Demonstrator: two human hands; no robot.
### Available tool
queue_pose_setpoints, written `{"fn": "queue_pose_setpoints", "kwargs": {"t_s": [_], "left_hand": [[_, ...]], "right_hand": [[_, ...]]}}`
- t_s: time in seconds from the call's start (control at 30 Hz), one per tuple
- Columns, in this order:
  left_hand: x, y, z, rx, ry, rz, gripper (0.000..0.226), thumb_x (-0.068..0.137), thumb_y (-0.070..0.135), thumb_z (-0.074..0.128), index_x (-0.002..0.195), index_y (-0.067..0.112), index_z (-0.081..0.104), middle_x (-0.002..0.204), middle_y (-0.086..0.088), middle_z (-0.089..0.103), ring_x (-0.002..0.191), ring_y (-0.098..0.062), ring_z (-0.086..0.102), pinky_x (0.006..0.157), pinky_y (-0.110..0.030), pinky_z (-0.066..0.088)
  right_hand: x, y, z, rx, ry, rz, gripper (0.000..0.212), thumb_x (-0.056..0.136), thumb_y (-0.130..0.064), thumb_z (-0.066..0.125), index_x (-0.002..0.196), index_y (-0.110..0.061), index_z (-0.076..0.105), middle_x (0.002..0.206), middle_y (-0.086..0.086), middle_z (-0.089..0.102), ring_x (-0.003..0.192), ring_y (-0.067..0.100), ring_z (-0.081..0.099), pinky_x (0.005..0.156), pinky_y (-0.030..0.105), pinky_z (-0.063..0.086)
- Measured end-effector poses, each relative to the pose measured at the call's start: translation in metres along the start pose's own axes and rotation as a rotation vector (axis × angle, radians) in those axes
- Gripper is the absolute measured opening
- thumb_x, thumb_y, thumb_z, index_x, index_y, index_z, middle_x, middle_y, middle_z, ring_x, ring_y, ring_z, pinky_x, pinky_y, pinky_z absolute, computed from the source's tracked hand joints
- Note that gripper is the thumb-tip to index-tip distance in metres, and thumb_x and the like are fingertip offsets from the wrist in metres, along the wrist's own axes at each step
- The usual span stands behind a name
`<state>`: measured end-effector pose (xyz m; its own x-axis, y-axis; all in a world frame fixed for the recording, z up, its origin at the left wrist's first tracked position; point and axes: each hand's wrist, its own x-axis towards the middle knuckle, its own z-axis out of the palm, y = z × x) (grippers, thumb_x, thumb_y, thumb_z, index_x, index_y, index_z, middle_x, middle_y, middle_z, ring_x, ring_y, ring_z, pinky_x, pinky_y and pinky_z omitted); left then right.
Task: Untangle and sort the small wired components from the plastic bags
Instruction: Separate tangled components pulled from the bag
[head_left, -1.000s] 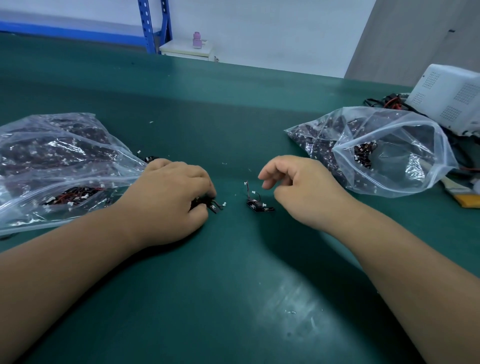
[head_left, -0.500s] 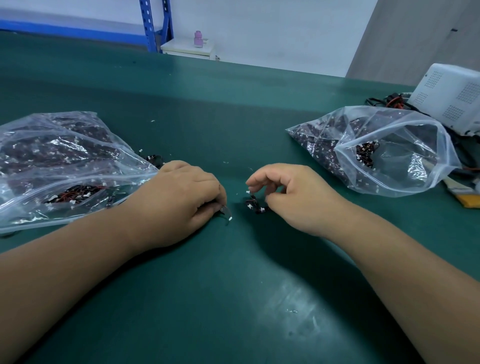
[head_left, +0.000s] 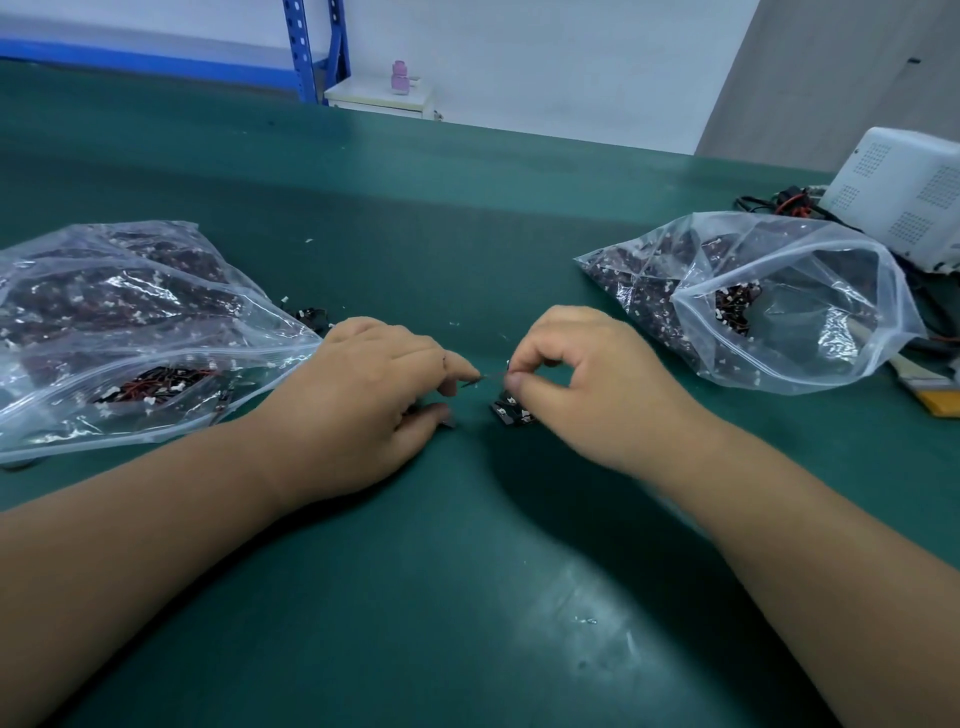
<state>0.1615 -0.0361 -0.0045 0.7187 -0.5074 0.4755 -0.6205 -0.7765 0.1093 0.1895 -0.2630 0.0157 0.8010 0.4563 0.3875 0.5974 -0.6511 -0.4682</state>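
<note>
My left hand (head_left: 371, 397) and my right hand (head_left: 582, 379) meet at the middle of the green table. A thin wire (head_left: 480, 379) of a small wired component stretches between them, pinched by the fingertips of both hands. A small black clump of components (head_left: 511, 410) lies on the mat under my right thumb. Another dark bit shows beneath my left thumb. A clear plastic bag (head_left: 119, 322) full of dark wired components lies at the left. A second clear bag (head_left: 753, 296), mouth open toward me, lies at the right.
A white perforated device (head_left: 904, 192) with black and red cables stands at the far right. A yellow-handled brush (head_left: 930, 389) lies beside the right bag. A few loose components (head_left: 311, 317) sit behind my left hand. Blue shelving stands beyond the table.
My right hand moved left and pinched the wire end. My left hand lifted its fingers and took the other end, so the wire now stretches between both hands.
</note>
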Motion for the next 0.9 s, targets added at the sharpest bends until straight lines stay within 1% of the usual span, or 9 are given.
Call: {"fn": "queue_pose_setpoints", "kwargs": {"t_s": [0.13,0.2,0.3,0.4,0.53,0.67,0.73,0.8,0.9], "left_hand": [[-0.002,0.000,-0.004,0.019,-0.074,-0.099,0.014,0.076,0.039,0.058,0.086,0.033,0.064,0.094,0.019,0.062,0.091,-0.011,0.059,0.102,-0.041,0.034],[-0.001,0.001,-0.005,0.019,-0.092,-0.106,0.009,0.075,0.038,0.059,0.076,0.033,0.065,0.094,0.020,0.062,0.089,-0.010,0.059,0.103,-0.041,0.031],[-0.001,0.001,-0.004,0.029,-0.090,-0.075,0.008,0.077,0.032,0.060,0.073,0.031,0.067,0.093,0.020,0.064,0.088,-0.010,0.060,0.100,-0.042,0.034],[0.000,0.001,-0.004,0.024,-0.095,-0.016,0.010,0.082,0.028,0.061,0.077,0.031,0.070,0.093,0.020,0.065,0.089,-0.011,0.061,0.099,-0.042,0.036],[-0.001,0.000,-0.003,-0.008,-0.103,0.060,0.014,0.088,0.029,0.061,0.089,0.035,0.075,0.100,0.021,0.066,0.096,-0.010,0.060,0.098,-0.046,0.038],[-0.001,0.001,-0.003,-0.010,-0.173,0.098,0.030,0.096,0.047,0.048,0.109,0.038,0.073,0.116,0.022,0.062,0.110,-0.010,0.054,0.101,-0.046,0.034],[-0.001,0.002,-0.002,0.021,-0.226,0.096,0.039,0.097,0.052,0.039,0.119,0.040,0.068,0.125,0.023,0.058,0.117,-0.010,0.050,0.103,-0.046,0.031],[-0.001,0.002,-0.001,0.034,-0.248,0.078,0.038,0.098,0.049,0.040,0.126,0.042,0.063,0.130,0.022,0.055,0.120,-0.010,0.047,0.105,-0.045,0.029],[-0.002,0.002,0.000,0.039,-0.199,0.043,0.036,0.095,0.042,0.048,0.127,0.038,0.063,0.124,0.019,0.058,0.116,-0.011,0.051,0.104,-0.044,0.032]], "right_hand": [[0.006,0.018,-0.014,0.104,-0.020,0.093,0.014,0.084,-0.019,0.075,0.072,-0.023,0.068,0.068,-0.015,0.063,0.062,0.002,0.054,0.059,0.013,0.040],[0.008,0.024,-0.018,0.140,-0.038,0.130,0.013,0.083,-0.020,0.077,0.073,-0.024,0.069,0.064,-0.017,0.062,0.055,-0.001,0.050,0.055,0.010,0.038],[0.010,0.028,-0.025,0.186,-0.136,0.149,0.011,0.079,-0.020,0.081,0.077,-0.026,0.072,0.066,-0.014,0.065,0.054,-0.001,0.049,0.055,0.013,0.041],[0.009,0.029,-0.029,0.164,-0.298,0.166,0.017,0.077,-0.023,0.082,0.084,-0.034,0.072,0.076,-0.016,0.068,0.054,0.002,0.050,0.056,0.015,0.042],[0.009,0.030,-0.025,0.146,-0.217,0.192,0.021,0.080,-0.010,0.074,0.082,-0.031,0.071,0.069,-0.018,0.064,0.055,0.004,0.049,0.059,0.023,0.045],[0.010,0.029,-0.020,0.085,-0.203,0.192,0.024,0.082,-0.007,0.067,0.078,-0.031,0.070,0.063,-0.023,0.061,0.054,-0.001,0.051,0.055,0.011,0.042],[0.010,0.030,-0.019,0.051,-0.230,0.201,0.023,0.082,-0.008,0.069,0.078,-0.031,0.070,0.065,-0.021,0.063,0.054,-0.002,0.051,0.056,0.010,0.042],[0.009,0.032,-0.017,0.027,-0.273,0.216,0.018,0.082,-0.012,0.073,0.080,-0.030,0.071,0.067,-0.018,0.065,0.054,-0.002,0.052,0.055,0.010,0.041],[0.008,0.033,-0.012,0.007,-0.332,0.228,0.012,0.082,-0.019,0.076,0.078,-0.029,0.071,0.065,-0.022,0.064,0.054,-0.004,0.052,0.053,0.010,0.040]]}}
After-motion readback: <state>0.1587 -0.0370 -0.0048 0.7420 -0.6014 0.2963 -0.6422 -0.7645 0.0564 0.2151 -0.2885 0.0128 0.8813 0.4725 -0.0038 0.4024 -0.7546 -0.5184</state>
